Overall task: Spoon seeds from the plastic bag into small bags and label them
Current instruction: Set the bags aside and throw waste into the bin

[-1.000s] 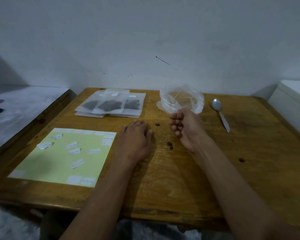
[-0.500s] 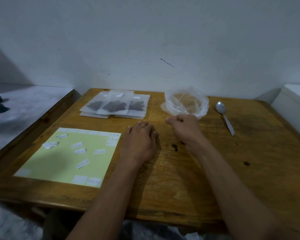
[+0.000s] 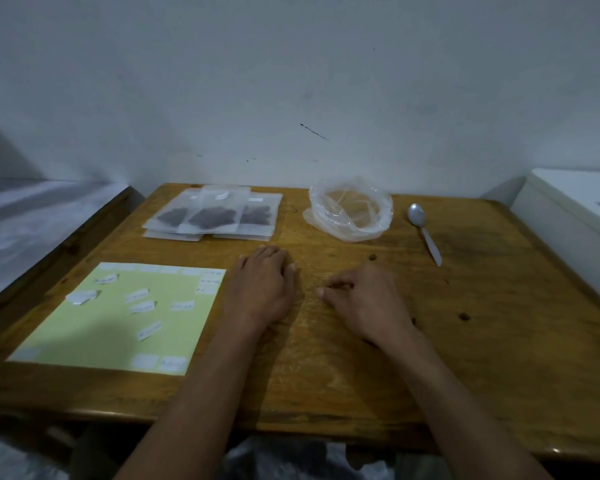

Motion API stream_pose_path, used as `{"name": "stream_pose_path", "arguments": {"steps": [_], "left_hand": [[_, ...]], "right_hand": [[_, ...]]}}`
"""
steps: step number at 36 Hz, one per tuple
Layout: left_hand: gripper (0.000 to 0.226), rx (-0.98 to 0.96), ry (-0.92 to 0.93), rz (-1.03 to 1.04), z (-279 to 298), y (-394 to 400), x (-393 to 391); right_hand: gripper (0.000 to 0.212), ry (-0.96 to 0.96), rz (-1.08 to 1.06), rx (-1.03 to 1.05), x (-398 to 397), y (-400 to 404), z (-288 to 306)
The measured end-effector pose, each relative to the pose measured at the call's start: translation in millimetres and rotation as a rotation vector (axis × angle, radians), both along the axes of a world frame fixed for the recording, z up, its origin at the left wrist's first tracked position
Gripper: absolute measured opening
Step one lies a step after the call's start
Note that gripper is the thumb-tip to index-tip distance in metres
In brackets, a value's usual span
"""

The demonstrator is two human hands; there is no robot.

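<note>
A clear plastic bag (image 3: 350, 211), rolled open and looking empty, sits at the back of the wooden table (image 3: 482, 341). Left of it lie several small white bags (image 3: 212, 216) holding dark seeds, overlapping in a pile. A metal spoon (image 3: 424, 230) rests to the right of the plastic bag. A pale green sheet (image 3: 94, 327) at the front left carries several white labels (image 3: 137, 295). My left hand (image 3: 262, 285) lies flat on the table, palm down. My right hand (image 3: 364, 301) rests beside it, fingers loosely spread, holding nothing.
A white wall rises directly behind the table. A white cabinet or appliance (image 3: 575, 216) stands at the right edge. A lower grey surface (image 3: 28, 223) lies to the left. Dark knots or stray seeds (image 3: 464, 317) dot the wood at the right.
My right hand has let go of the plastic bag and drawn back toward me, settling flat beside the left hand. The plastic bag now stands alone. The left hand has stayed put.
</note>
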State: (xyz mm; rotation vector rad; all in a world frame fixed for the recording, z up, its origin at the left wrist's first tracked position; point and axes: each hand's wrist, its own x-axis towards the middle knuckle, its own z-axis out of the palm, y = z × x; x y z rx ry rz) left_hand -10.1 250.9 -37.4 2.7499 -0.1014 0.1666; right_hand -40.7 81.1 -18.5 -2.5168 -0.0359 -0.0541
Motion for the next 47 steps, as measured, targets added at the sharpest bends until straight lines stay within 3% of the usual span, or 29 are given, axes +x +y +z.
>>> {"name": "stream_pose_path", "arguments": {"steps": [4,10,15,19,24,26,28,32,34,41,47], "left_hand": [[0.042,-0.007,-0.012,-0.003,-2,1,0],[0.043,-0.001,0.002,0.003,0,0,-1],[0.042,-0.012,0.012,0.0,1,0,-2],[0.041,-0.015,0.015,-0.009,2,1,-2],[0.041,-0.012,-0.007,-0.013,-2,2,1],[0.039,-0.008,-0.011,-0.014,-2,2,2],[0.04,-0.006,-0.007,-0.014,-3,3,3],[0.04,-0.007,-0.009,-0.006,-4,2,3],[0.04,-0.006,-0.01,0.0,-3,1,2],[0.041,-0.004,0.005,-0.002,0,0,0],[0.034,-0.007,0.013,0.008,2,-6,0]], "right_hand": [[0.021,-0.063,0.016,0.007,-5,2,-3],[0.021,-0.111,-0.001,-0.198,-5,7,-2],[0.025,-0.134,0.026,-0.245,-5,6,-4],[0.027,-0.036,-0.085,0.139,-2,-3,5],[0.016,0.249,-0.362,1.154,1,-22,18],[0.019,0.246,-0.357,1.251,0,-24,20],[0.021,0.213,-0.32,1.08,-2,-23,20],[0.018,0.044,-0.152,0.31,-7,-15,14],[0.013,0.03,-0.075,0.129,-9,-10,13],[0.009,-0.019,-0.05,0.076,-13,-6,10],[0.023,0.055,-0.009,0.048,-13,-8,15]]}}
